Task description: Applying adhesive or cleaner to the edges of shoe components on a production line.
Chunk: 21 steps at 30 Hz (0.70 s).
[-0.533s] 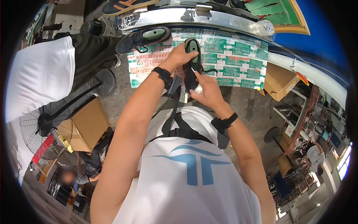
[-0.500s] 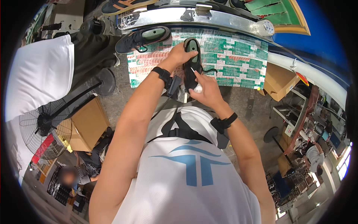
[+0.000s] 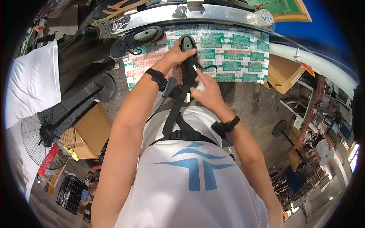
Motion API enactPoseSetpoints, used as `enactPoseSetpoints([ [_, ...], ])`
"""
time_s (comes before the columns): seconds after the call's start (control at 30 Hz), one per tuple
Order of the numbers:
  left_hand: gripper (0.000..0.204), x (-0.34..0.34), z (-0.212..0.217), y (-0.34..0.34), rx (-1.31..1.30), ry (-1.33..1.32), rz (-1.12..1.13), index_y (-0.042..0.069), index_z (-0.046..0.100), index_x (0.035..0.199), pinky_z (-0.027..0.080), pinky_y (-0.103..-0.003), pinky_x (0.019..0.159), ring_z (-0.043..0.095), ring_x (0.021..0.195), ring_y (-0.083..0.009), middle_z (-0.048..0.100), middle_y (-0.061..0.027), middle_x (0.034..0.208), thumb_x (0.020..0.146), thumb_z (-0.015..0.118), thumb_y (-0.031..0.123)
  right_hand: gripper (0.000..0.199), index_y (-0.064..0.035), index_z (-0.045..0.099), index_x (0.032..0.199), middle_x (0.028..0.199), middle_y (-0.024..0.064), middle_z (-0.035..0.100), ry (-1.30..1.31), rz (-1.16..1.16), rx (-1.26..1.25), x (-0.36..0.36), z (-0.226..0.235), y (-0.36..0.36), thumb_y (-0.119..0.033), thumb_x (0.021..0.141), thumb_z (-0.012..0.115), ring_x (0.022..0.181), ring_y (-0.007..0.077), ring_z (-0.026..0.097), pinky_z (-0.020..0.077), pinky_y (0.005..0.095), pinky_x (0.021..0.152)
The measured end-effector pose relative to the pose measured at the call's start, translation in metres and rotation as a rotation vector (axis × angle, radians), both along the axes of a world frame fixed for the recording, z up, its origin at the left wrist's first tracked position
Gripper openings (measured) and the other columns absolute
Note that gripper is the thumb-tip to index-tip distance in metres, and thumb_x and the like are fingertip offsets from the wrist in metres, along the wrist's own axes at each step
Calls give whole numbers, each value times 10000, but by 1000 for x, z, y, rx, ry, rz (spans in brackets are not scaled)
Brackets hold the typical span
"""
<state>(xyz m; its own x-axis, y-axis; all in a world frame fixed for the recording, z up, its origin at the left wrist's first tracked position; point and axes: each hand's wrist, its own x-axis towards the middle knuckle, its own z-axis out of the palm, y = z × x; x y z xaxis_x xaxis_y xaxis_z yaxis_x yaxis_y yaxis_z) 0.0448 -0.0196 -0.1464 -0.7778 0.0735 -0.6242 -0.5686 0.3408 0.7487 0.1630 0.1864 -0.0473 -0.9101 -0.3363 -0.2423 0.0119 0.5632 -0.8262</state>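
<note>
My left hand (image 3: 178, 56) is closed round the heel end of a dark shoe (image 3: 188, 70), its thumb at the collar. A pale green insole (image 3: 187, 45) shows in the shoe's opening, and the toe points toward me. Close by the toe, my right hand (image 3: 210, 93) has its fingers bent about a small white wad (image 3: 200, 86), slightly blurred; what the wad is made of I cannot tell. A dark lace trails off the shoe's right side. To the left, a second dark shoe (image 3: 133, 42) with a pale insole lies on the patterned green-and-white sheet (image 3: 239, 53).
A metal rail (image 3: 224, 17) runs behind the sheet, with more shoes (image 3: 116, 9) beyond it. A person in a white top (image 3: 36, 76) stands at the left, near a black fan (image 3: 47, 131). Cardboard boxes (image 3: 91, 131) stand left and right.
The view has shifted a little, so the sheet and shoes sit slightly further left and up. My right hand has moved slightly back from the shoe; my left hand keeps its hold.
</note>
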Motion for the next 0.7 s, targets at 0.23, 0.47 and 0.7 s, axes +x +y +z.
enactPoseSetpoints([
  [0.23, 1049, 4, 6, 12, -165, 10, -13, -102, 347, 1604, 592, -395, 993, 706, 1200, -271, 693, -221, 1340, 869, 917, 383, 842, 50, 547, 1511, 1139, 191, 696, 176, 172, 247, -13, -10, 23, -230, 773, 838, 1094, 370, 659, 478, 480, 1023],
  [0.47, 883, 6, 10, 2, 147, -49, 144, -31, 524, 1494, 580, -393, 1020, 721, 1184, -285, 710, -187, 1348, 817, 952, 340, 859, 50, 528, 1522, 1178, 225, 686, 117, 311, 366, 39, 57, 56, -253, 776, 827, 1119, 404, 637, 456, 501, 1044],
  [0.7, 921, -2, 51, 11, 149, -116, 112, -44, 482, 1533, 557, -394, 1061, 693, 1229, -284, 693, -175, 1382, 829, 949, 324, 868, 14, 509, 1553, 1181, 182, 677, 139, 149, 48, 15, 6, 21, -252, 789, 823, 1132, 386, 618, 432, 481, 1055],
])
